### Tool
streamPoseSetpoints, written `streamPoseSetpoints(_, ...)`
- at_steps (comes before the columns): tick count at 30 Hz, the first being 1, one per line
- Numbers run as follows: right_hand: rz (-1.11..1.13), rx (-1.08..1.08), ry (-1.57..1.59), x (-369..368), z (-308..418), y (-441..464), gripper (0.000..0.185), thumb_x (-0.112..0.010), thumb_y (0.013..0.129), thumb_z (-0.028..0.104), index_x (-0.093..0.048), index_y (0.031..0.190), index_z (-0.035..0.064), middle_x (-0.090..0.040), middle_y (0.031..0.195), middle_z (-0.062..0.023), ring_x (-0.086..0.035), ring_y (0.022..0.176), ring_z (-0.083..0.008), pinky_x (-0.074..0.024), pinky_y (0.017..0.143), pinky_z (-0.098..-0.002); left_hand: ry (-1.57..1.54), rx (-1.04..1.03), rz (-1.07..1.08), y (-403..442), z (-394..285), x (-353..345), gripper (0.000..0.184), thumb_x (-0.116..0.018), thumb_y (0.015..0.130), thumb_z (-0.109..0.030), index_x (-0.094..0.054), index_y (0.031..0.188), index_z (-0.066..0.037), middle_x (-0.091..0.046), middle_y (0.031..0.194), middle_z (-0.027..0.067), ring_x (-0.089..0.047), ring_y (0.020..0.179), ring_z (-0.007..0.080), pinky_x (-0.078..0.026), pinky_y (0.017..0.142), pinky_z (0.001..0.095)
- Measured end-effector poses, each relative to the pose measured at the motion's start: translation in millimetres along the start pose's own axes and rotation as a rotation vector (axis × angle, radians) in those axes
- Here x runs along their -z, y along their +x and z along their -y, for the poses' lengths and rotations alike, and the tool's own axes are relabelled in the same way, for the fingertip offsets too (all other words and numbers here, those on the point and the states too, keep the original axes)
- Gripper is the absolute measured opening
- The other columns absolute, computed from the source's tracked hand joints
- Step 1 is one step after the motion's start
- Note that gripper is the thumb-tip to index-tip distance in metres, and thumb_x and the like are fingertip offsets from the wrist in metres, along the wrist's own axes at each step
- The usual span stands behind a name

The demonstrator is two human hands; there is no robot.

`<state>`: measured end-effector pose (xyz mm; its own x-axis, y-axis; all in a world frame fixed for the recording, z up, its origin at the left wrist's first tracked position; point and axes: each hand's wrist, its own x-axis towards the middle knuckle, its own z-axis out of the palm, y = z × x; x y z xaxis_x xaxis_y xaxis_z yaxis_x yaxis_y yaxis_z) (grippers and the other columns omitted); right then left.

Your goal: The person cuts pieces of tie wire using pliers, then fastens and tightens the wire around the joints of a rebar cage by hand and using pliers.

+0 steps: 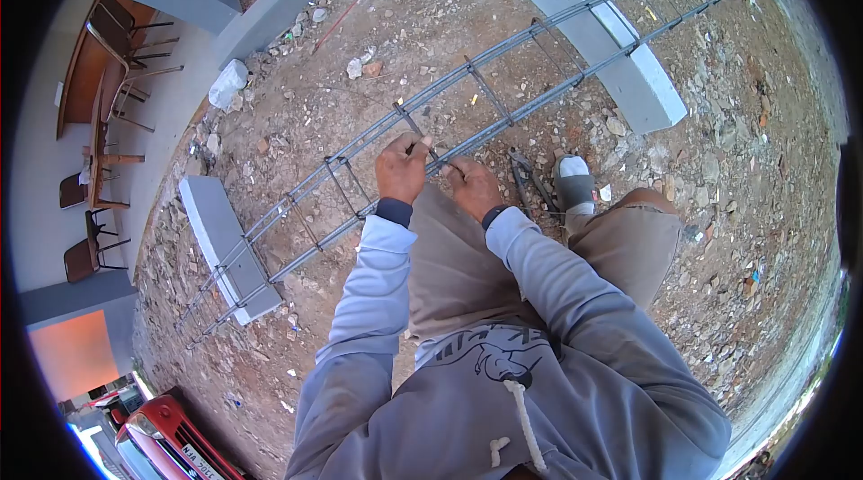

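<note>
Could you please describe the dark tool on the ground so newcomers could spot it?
From the rebar cage, go to the right hand at its near edge. Between that hand and the visible foot lies the tool; unlike the rubble, it has two slim, splayed legs.

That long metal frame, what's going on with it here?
A person is working at the long metal frame with bare hands. The left hand and right hand are close together, fingers curled at a crosspiece; the exact grip is hard to make out. The frame stretches over two grey blocks on rubbly ground. A pincer-like tool lies by the person's foot.
</note>
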<state>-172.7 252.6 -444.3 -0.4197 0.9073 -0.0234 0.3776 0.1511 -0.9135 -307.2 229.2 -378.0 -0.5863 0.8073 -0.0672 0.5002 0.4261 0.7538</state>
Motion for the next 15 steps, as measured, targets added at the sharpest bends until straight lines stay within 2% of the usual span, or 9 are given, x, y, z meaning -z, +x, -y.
streamPoseSetpoints(4, 0.095, 0.005, -0.088, 5, 6, 0, 0.021, -0.057, 0.084, 0.025, -0.060, 0.086, 0.0039, -0.062, 0.082, -0.0212, -0.059, 0.079, -0.0399, -0.0456, 0.070, -0.0473, -0.122, -0.004, -0.082, -19, -5, -4, 0.022, -0.063, 0.081, -0.025, -0.066, 0.083, -0.004, -0.063, 0.071, 0.0147, -0.061, 0.067, 0.0271, -0.046, 0.064, 0.0340)
streamPoseSetpoints(6, 0.043, 0.048, -0.142, 0, 5, 0, 0.020, -0.056, 0.084, 0.024, -0.060, 0.084, 0.0045, -0.062, 0.079, -0.0213, -0.059, 0.076, -0.0401, -0.0456, 0.068, -0.0486, -0.135, 0.062, -0.083, -31, -12, -3, 0.020, -0.063, 0.081, -0.023, -0.066, 0.084, -0.003, -0.063, 0.072, 0.0147, -0.061, 0.068, 0.0253, -0.046, 0.064, 0.0328)
streamPoseSetpoints(9, 0.029, 0.062, -0.234, -4, 11, 1, 0.018, -0.055, 0.084, 0.022, -0.060, 0.083, 0.0051, -0.062, 0.075, -0.0213, -0.060, 0.072, -0.0401, -0.0459, 0.067, -0.0499, -0.210, -0.020, -0.095, -44, 1, -10, 0.014, -0.063, 0.081, -0.016, -0.067, 0.085, -0.003, -0.064, 0.079, 0.0149, -0.062, 0.071, 0.0249, -0.047, 0.066, 0.0316)
streamPoseSetpoints(12, 0.056, 0.070, -0.320, 0, 17, 2, 0.016, -0.056, 0.081, 0.020, -0.061, 0.082, 0.0047, -0.062, 0.074, -0.0206, -0.060, 0.071, -0.0395, -0.0468, 0.067, -0.0497, -0.349, -0.094, -0.150, -55, 20, -21, 0.012, -0.062, 0.082, -0.013, -0.067, 0.086, -0.003, -0.066, 0.084, 0.0132, -0.062, 0.074, 0.0217, -0.047, 0.068, 0.0297)
streamPoseSetpoints(15, 0.116, 0.077, -0.390, 2, 20, 9, 0.016, -0.057, 0.077, 0.018, -0.061, 0.081, 0.0038, -0.063, 0.076, -0.0206, -0.061, 0.074, -0.0386, -0.0477, 0.068, -0.0485, -0.574, -0.017, -0.176, -67, 31, -37, 0.014, -0.061, 0.085, -0.013, -0.066, 0.089, 0.000, -0.067, 0.086, 0.0097, -0.062, 0.079, 0.0174, -0.048, 0.071, 0.0279)
